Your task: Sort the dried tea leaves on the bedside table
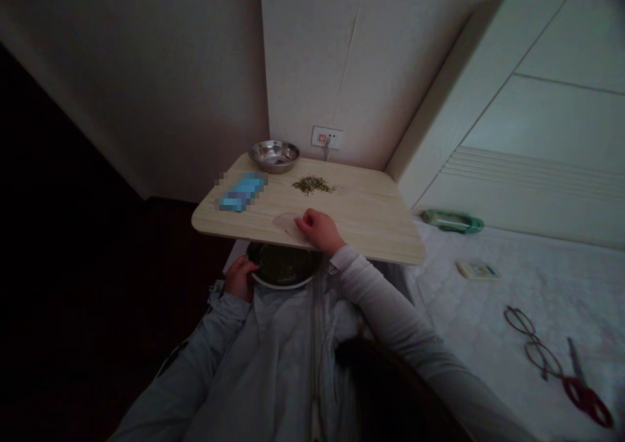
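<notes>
My left hand [239, 278] grips the left rim of a dark round dish [283, 265] with a pale edge, thumb on top. The dish sits just below the near edge of the small wooden table [371, 217], which hides its far side. Over that edge, my right hand [318, 229] is closed, its fingers on a thin, pale, translucent sheet [288, 222] lying against the tabletop. What kind of sheet it is, I cannot make out. Beyond the right hand lies a loose scatter of small greenish bits [314, 185].
A steel bowl [274, 157] stands at the table's back left, with a blurred blue packet [241, 191] in front. On the bed [454, 325] to the right lie a green bottle [452, 221], a small pale box [477, 271], glasses [534, 344] and red-handled scissors [586, 400].
</notes>
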Demonstrator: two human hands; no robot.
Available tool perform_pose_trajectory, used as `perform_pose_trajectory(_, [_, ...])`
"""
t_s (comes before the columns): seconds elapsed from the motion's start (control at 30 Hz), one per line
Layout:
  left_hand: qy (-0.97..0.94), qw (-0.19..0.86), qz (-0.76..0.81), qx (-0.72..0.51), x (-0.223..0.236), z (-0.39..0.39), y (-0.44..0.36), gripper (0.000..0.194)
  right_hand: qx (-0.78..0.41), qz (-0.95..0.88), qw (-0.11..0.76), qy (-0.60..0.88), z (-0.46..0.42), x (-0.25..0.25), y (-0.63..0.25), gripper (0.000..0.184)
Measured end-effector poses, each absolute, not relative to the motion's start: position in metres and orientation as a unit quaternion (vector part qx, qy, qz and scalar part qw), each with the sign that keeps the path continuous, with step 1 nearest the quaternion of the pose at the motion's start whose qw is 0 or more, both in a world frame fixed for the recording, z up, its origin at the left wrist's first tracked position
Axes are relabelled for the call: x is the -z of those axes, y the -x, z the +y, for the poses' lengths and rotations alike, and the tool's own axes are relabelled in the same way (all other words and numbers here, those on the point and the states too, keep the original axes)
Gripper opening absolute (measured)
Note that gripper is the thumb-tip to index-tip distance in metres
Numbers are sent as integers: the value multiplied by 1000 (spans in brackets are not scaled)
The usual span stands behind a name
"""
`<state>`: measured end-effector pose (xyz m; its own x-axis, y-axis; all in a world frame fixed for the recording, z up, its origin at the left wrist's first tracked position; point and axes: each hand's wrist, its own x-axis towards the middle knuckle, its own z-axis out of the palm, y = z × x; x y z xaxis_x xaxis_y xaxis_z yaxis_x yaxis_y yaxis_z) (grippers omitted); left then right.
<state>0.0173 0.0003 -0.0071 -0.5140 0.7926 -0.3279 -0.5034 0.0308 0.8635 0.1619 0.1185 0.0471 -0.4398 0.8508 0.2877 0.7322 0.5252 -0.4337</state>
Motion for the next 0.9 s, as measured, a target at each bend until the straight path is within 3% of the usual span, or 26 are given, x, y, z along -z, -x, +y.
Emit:
perform_pose_trajectory(0.2, [-130, 478, 533, -685, 7, 0, -18, 11, -54, -794, 222, 564, 122, -49, -161, 37])
perform_pose_trajectory(0.9, [-126, 480, 558, -665, 3, -1, -17, 10, -42, -683, 221, 695, 144, -44, -237, 38])
